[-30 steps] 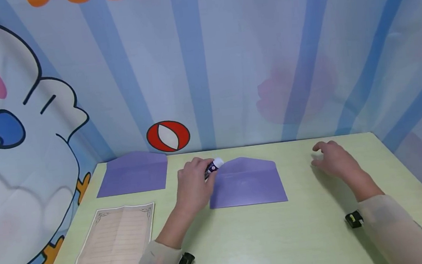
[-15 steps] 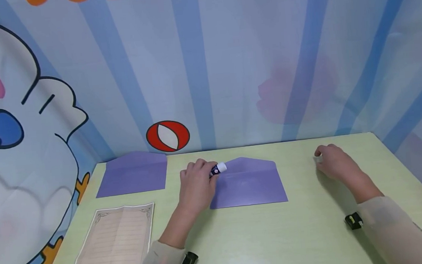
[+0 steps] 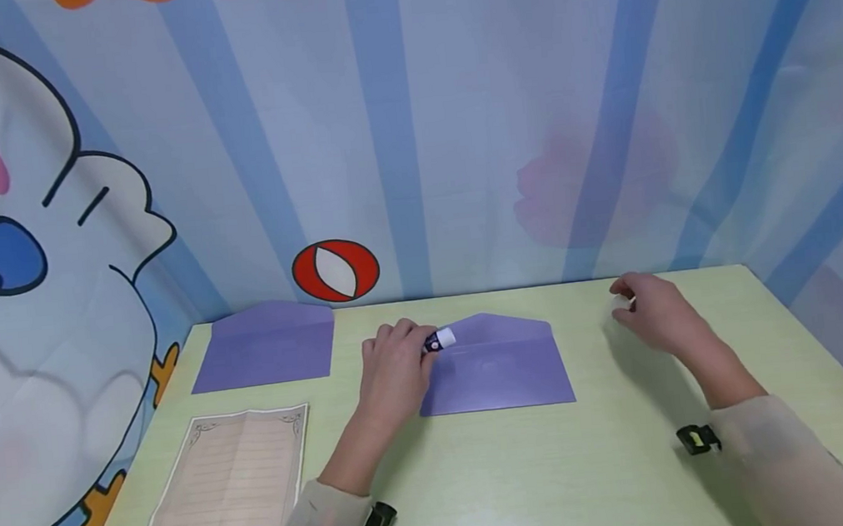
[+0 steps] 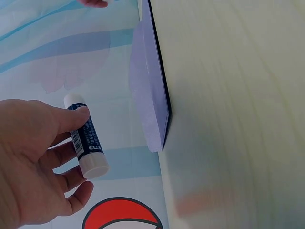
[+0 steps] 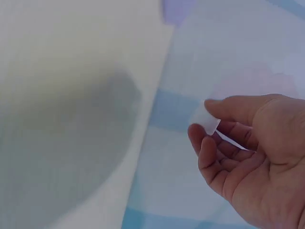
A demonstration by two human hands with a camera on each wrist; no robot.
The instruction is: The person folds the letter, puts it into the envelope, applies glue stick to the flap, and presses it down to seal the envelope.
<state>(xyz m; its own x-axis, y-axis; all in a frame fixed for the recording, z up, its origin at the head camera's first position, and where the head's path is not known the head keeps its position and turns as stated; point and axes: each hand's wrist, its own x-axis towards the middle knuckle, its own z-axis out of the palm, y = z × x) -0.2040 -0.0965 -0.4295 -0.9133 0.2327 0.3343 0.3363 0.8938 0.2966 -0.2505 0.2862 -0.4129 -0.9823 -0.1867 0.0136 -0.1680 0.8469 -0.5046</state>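
A glue stick with a dark blue label and white ends is held between the thumb and fingers of my left hand. In the head view it stays above the left part of the middle purple envelope, whose flap points to the back. Over the right rear of the table, my right hand pinches a small white cap between thumb and fingertips. The fingers partly cover that cap, and it is held off the tabletop.
A second purple envelope lies at the back left of the pale green table. In front of it rests a creased, lined letter sheet. A printed cloth backdrop rises right behind the table's rear edge.
My right hand dipped slightly, then lifted and shifted left, and the white cap now shows in its fingers. The glue stick has tilted flatter in my left hand. Envelopes and sheet stayed put.
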